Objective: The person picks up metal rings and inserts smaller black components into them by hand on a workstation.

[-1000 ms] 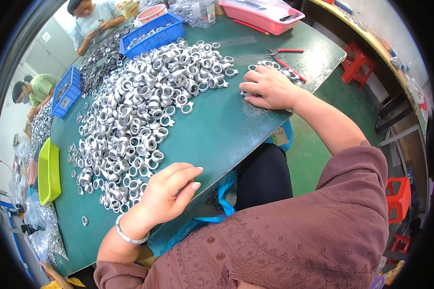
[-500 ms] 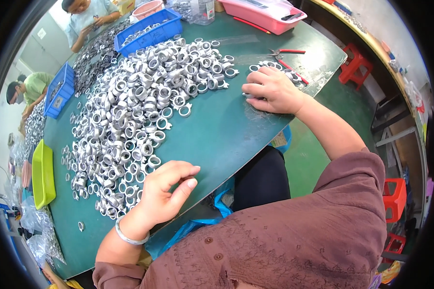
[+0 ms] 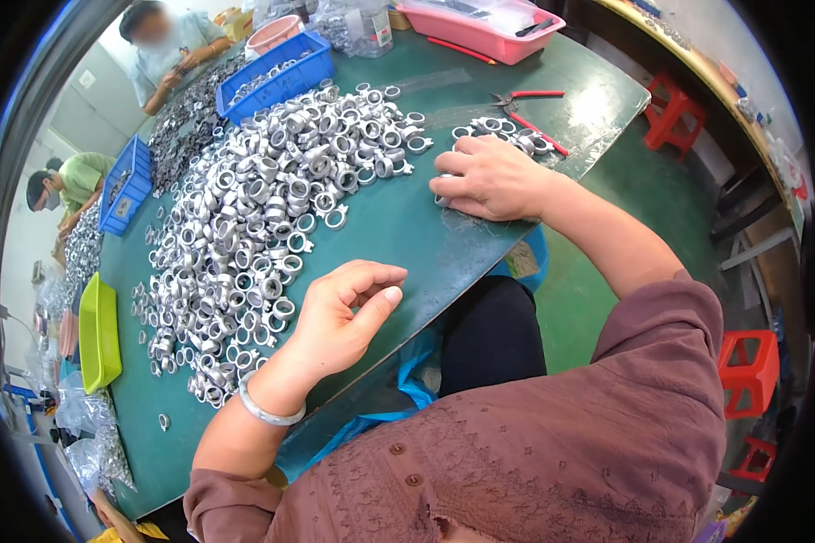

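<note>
A big heap of silver metal rings (image 3: 254,199), many with small side lugs, covers the left and middle of the green table (image 3: 380,240). My right hand (image 3: 498,181) is bent down at the table near its right edge, fingers closed over a metal ring (image 3: 443,197) that partly shows by the fingertips. Just behind that hand lies a smaller group of rings (image 3: 516,136). Over the near part of the table hovers my left hand (image 3: 349,312), its fingers half curled and the thumb apart, with nothing visible between them. A pale bangle circles that wrist.
Red-handled pliers (image 3: 534,109) lie open beyond the small group. Behind the heap stand a blue bin (image 3: 276,81), a pink tray (image 3: 489,32) and dark parts (image 3: 186,131). A yellow-green tray (image 3: 98,335) is at the left edge. Two people work at the far left; red stools (image 3: 675,118) stand right.
My left hand has moved right and away from me, off the heap's near edge. My right hand stays by the small group, fingers still bent down. The view has shifted slightly.
</note>
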Tool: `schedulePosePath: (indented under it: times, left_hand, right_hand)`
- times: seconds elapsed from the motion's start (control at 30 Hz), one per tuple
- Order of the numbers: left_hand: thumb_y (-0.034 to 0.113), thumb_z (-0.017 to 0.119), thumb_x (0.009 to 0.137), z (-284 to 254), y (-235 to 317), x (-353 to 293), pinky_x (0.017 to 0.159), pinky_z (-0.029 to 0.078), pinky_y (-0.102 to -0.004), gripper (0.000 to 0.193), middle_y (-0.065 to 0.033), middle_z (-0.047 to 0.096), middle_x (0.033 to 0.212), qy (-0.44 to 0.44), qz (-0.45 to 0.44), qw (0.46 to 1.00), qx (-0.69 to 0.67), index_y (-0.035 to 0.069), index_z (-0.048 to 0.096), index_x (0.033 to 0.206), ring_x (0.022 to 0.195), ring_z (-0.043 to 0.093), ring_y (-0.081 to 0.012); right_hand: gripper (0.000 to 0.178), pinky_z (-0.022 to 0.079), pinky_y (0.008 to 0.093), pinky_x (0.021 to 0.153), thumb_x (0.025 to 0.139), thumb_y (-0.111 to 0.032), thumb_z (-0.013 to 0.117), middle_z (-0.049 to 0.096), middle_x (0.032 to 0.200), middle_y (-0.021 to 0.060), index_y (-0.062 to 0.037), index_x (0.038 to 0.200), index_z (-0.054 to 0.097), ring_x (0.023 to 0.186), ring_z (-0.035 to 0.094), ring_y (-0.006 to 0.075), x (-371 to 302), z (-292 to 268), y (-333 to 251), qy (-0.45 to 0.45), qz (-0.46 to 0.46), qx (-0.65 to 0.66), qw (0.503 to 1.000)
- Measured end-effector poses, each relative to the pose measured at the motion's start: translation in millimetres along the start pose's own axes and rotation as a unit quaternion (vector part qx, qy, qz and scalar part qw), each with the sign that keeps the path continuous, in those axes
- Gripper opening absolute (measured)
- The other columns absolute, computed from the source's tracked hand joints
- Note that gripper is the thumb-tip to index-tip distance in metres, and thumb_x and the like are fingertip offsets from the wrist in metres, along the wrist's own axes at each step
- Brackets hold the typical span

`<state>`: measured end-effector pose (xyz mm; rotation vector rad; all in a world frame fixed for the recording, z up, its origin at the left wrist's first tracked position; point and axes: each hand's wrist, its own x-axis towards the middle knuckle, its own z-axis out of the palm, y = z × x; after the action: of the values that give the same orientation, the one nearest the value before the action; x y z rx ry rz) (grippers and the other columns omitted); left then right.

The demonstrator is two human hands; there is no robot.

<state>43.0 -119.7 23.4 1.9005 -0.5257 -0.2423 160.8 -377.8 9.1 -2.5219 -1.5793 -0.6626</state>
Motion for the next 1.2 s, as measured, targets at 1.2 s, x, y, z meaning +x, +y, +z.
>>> schedulePosePath:
  times: [1.2]
  left_hand:
    - [-0.006,0.063,0.065,-103.3,-28.6,-101.4,0.055,0.049,-0.0291,0.026,-0.0119,0.062,0.085,0.150,0.219,0.912,0.312,0.001,0.061,0.091,0.067,0.061,-0.0223]
  right_hand:
    - [0.036,0.043,0.0412,0.075,0.078,-0.038,0.059,0.067,0.078,0.0107,-0.0065,0.095,0.065,0.076,0.062,0.0231,343.6,97.1,135.0,0.208,0.174,0.386,0.882]
